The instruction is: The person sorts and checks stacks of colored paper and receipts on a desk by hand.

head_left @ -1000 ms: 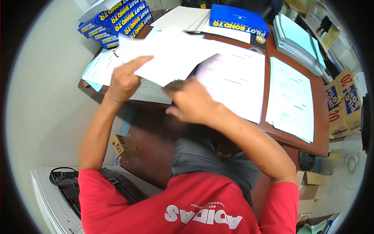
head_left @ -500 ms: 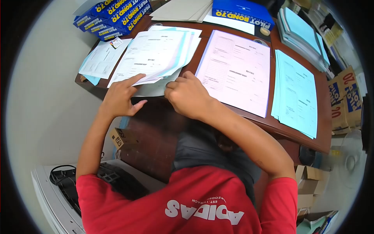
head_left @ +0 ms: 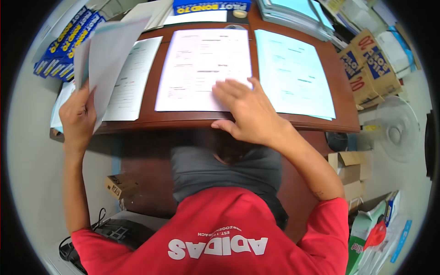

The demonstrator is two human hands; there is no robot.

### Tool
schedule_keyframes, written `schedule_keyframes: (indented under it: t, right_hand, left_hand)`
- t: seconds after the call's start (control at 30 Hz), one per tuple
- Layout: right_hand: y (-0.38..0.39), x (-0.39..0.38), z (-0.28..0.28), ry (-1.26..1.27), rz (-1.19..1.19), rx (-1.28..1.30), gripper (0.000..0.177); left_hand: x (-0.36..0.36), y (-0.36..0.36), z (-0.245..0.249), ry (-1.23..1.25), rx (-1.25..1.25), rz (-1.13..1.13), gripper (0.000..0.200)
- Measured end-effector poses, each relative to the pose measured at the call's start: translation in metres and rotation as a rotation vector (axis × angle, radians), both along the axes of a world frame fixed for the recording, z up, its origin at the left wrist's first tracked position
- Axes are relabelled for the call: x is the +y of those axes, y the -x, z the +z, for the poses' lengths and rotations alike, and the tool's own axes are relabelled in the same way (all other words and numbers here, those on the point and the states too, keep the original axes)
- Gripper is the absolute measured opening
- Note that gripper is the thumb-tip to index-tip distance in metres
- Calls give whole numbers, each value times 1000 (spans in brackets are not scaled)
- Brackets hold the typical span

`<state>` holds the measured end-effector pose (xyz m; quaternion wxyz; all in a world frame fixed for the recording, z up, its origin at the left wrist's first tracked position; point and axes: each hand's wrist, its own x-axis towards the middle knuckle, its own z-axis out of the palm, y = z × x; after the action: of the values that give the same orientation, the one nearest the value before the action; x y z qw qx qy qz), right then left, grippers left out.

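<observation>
My left hand (head_left: 78, 112) is closed on a bundle of printed sheets (head_left: 110, 50), lifted upright off the desk at the left. Below and beside them lies a stack of white forms (head_left: 133, 82). My right hand (head_left: 243, 101) rests with fingers stretched out over the lower right part of the pinkish-white stack of forms (head_left: 197, 64); it is slightly blurred. Right of that, a light blue stack of forms (head_left: 293, 73) lies on the desk, its edges a little fanned.
The brown desk (head_left: 146, 124) carries blue paper reams (head_left: 68, 46) at the left and another ream (head_left: 211, 7) at the back. Trays of blue paper (head_left: 298, 18) stand at the back right. A cardboard box (head_left: 369, 68) and a fan (head_left: 394, 130) are at the right.
My left hand has raised the bundle of sheets from the left stack. My right hand has moved right, from that stack onto the pinkish-white forms, and opened. The view has swung right.
</observation>
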<state>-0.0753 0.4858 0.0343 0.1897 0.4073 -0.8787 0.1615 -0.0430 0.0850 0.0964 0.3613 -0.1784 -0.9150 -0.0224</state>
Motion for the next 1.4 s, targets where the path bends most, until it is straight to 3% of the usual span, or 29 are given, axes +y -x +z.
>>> schedule_keyframes:
  t: [0.03, 0.07, 0.1, 0.13, 0.23, 0.33, 0.43, 0.53, 0.6, 0.67, 0.73, 0.8, 0.83, 0.9, 0.97, 1.0, 1.07, 1.13, 1.17, 1.3, 1.37, 1.4]
  right_hand:
    - [-5, 13, -5, -133, -9, -124, 50]
    - [-9, 20, -9, -146, -26, -124, 50]
    - [-11, 23, -11, -108, 11, -93, 40]
    - [-14, 24, -12, -68, 47, -64, 31]
    - [-10, 29, -10, -92, 50, -84, 19]
    - [-7, 29, -7, -44, 68, -78, 8]
    - [-1, 28, 3, 26, 19, -102, 9]
    - [-1, 41, 15, 72, 9, -22, 21]
    - [-6, 71, 32, 213, -104, 13, 43]
    - [-5, 125, 38, 99, -271, -69, 65]
    - [-14, 179, 41, -168, -399, -58, 67]
    - [-26, 212, 29, -237, -437, -211, 60]
    - [-32, 216, 22, -237, -425, -208, 60]
    - [-42, 222, 10, -213, -400, -127, 39]
    - [-44, 223, 7, -199, -375, -71, 31]
    - [-46, 222, 6, -185, -348, -16, 24]
    - [-48, 223, 3, -137, -324, 48, 16]
    - [-49, 223, 4, -119, -289, 47, 14]
    - [-48, 223, 6, -121, -293, 47, 14]
    - [-41, 219, 19, -11, -331, -83, 10]
    - [-36, 219, 26, -21, -340, -127, 9]
    - [-32, 220, 28, 77, -364, -308, 10]
  left_hand:
    - [18, 8, 5, -15, 0, -18, 41]
    - [44, 16, 11, -29, 82, -123, 54]
    - [66, 22, 14, -41, 167, -225, 68]
    - [78, 25, 12, -52, 168, -240, 68]
    - [113, 32, 11, 122, -16, -262, 80]
    - [133, 39, -12, 6, -313, -352, 42]
    - [167, 25, -10, -53, -435, -534, 31]
    - [177, 24, -16, 50, -557, -434, 31]
    - [168, 34, -20, 6, -539, -436, 31]
    - [160, 41, -10, -52, -465, -372, 33]
    - [149, 52, 3, -238, -397, -331, 30]
    - [147, 72, 22, -209, -116, -427, 36]
    - [155, 69, 40, -195, -139, -354, 31]
    - [187, 68, 72, -181, -160, -286, 26]
    - [222, 71, 87, -100, -41, -458, 73]
    - [236, 72, 89, -105, -42, -469, 73]
    - [258, 74, 92, 255, -173, -411, 73]
    - [280, 92, 61, 240, 122, -616, 30]
    - [299, 89, 50, 263, 69, -578, 18]
    - [359, 80, 15, 238, -56, -681, 10]
    - [380, 76, 6, 200, -414, -719, 8]
    - [387, 74, 4, 200, -415, -725, 8]
